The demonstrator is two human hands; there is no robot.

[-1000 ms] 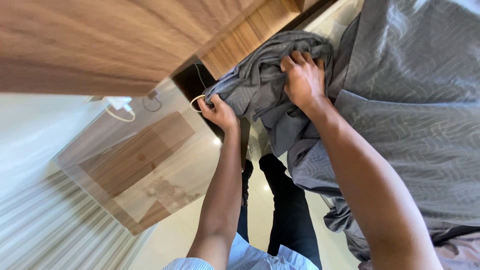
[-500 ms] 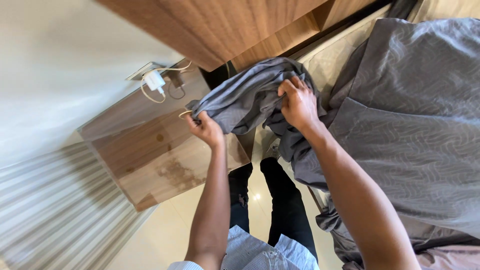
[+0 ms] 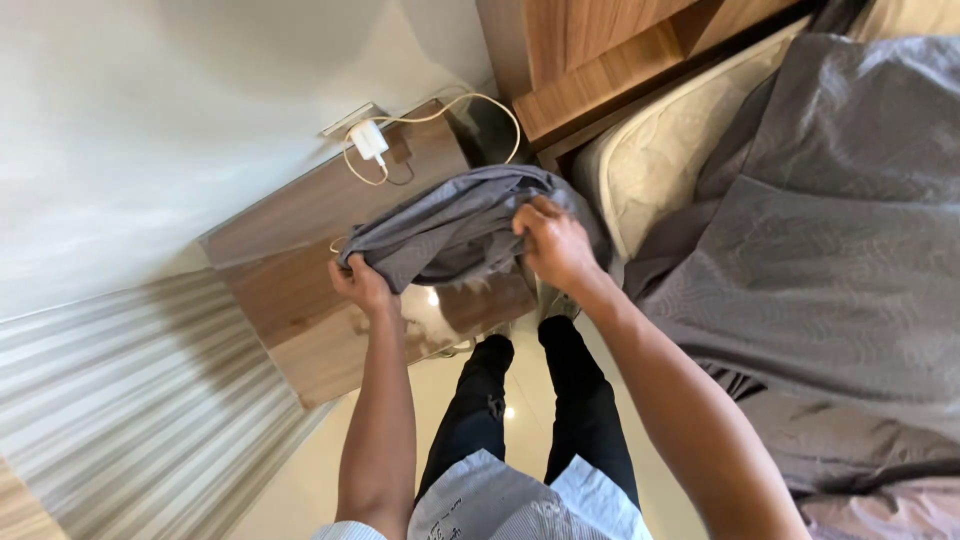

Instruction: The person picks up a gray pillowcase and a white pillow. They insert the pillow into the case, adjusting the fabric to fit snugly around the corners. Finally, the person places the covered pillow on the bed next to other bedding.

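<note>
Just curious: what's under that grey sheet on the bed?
A quilted cream mattress shows at the corner where the grey patterned bedsheet is pulled back; the rest underneath is covered.

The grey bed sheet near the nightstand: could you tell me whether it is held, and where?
Yes: the left hand grips one bunched end of the grey bed sheet, and the right hand grips its other end.

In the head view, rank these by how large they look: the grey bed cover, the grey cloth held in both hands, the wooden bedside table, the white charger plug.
1. Grey bed cover, largest.
2. Wooden bedside table, though the cloth hides part of it.
3. Grey cloth; nearer the camera, so its rank against the table is unsure.
4. White charger plug, clearly smallest.
</note>
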